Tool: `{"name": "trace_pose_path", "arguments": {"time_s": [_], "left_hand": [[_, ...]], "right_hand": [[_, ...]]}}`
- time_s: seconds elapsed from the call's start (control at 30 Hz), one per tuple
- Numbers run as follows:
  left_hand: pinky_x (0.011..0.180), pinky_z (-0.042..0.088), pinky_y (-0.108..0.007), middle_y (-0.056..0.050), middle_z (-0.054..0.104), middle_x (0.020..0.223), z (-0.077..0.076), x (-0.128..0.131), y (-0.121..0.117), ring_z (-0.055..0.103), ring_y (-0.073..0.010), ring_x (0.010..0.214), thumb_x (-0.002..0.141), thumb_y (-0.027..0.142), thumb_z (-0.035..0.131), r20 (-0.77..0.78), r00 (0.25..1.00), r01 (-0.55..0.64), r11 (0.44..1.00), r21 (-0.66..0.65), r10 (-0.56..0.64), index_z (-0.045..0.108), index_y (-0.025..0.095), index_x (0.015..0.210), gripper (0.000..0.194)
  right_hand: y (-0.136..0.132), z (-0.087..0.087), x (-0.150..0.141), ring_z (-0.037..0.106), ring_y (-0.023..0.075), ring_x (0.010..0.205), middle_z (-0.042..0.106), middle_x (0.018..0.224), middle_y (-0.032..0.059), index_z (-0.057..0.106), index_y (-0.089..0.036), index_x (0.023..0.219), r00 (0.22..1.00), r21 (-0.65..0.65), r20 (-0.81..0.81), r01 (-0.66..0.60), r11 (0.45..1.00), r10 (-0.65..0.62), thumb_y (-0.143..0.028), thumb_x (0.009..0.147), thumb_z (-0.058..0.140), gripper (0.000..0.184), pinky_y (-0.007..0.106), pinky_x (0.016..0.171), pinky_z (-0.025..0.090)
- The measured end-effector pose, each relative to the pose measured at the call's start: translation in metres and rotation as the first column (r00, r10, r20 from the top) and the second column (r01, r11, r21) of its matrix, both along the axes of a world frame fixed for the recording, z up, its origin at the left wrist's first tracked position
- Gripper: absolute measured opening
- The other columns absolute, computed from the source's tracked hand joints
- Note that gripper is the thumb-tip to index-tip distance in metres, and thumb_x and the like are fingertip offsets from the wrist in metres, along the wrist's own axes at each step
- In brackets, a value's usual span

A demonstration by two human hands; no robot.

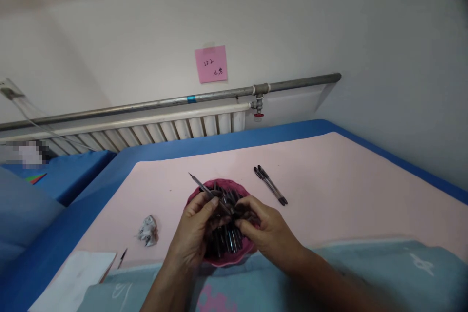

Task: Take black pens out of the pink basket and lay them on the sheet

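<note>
— What is being held?
— A slim pen (201, 184) is being pinched between the thumb and fingers of the left hand (195, 226), over the magenta basket (234, 259), its point being aimed up and leftward.
— And by the right hand (272, 229)?
— Its fingers are being curled in near the pen's lower end; whether anything is being gripped cannot be told.
— What is being blocked?
— The dark pens (228, 241) inside the basket are being partly hidden by both hands.
— And around?
— Two capped pens (270, 184) are being borne by the pink sheet (310, 170) on the right; leftward, a crumpled wad (148, 230), a thin dark piece (123, 257) and white paper (76, 273) are being supported.
</note>
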State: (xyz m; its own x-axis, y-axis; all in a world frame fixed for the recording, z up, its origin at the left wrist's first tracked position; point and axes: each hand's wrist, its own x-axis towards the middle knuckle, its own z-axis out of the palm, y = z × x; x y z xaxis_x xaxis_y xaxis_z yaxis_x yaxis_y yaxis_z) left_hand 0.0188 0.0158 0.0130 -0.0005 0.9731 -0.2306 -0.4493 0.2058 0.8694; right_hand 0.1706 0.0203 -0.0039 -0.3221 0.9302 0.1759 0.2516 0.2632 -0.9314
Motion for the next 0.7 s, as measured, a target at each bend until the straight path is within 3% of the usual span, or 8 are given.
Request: {"name": "trace_pose_path", "arguments": {"time_s": [0.33,0.6,0.7], "left_hand": [[0.064,0.049,-0.022,-0.002,0.066,0.08,-0.004,0.006,-0.001,0.061,-0.0118,0.07,0.069,0.026,0.065,-0.029,1.0,-0.003,1.0,0.01,0.003,0.062,0.017,0.087,0.02],[0.068,0.047,-0.025,-0.003,0.066,0.079,-0.007,0.007,-0.001,0.061,-0.0134,0.07,0.071,0.03,0.063,-0.084,0.997,0.006,0.997,0.077,0.0,0.062,0.017,0.087,0.021],[0.069,0.046,-0.026,-0.003,0.066,0.081,-0.008,0.006,-0.002,0.061,-0.014,0.072,0.07,0.03,0.063,-0.133,0.991,0.023,0.996,0.089,-0.011,0.063,0.017,0.091,0.024]], "right_hand": [[-0.001,-0.001,0.0,0.055,0.0121,0.065,0.058,0.071,-0.0032,0.053,-0.02,0.085,0.998,0.023,0.048,0.032,0.999,-0.033,-0.011,0.074,0.049,0.015,0.023,0.059,0.043],[-0.002,-0.01,0.004,0.056,0.0144,0.077,0.06,0.083,0.0005,0.052,-0.022,0.088,0.976,0.228,0.207,0.025,0.973,-0.074,-0.013,0.079,0.046,0.013,0.027,0.067,0.042],[-0.002,-0.012,0.004,0.055,0.0148,0.076,0.06,0.083,0.0013,0.051,-0.021,0.088,0.97,0.243,0.235,0.01,0.97,-0.068,-0.014,0.08,0.044,0.012,0.027,0.064,0.041]]}}
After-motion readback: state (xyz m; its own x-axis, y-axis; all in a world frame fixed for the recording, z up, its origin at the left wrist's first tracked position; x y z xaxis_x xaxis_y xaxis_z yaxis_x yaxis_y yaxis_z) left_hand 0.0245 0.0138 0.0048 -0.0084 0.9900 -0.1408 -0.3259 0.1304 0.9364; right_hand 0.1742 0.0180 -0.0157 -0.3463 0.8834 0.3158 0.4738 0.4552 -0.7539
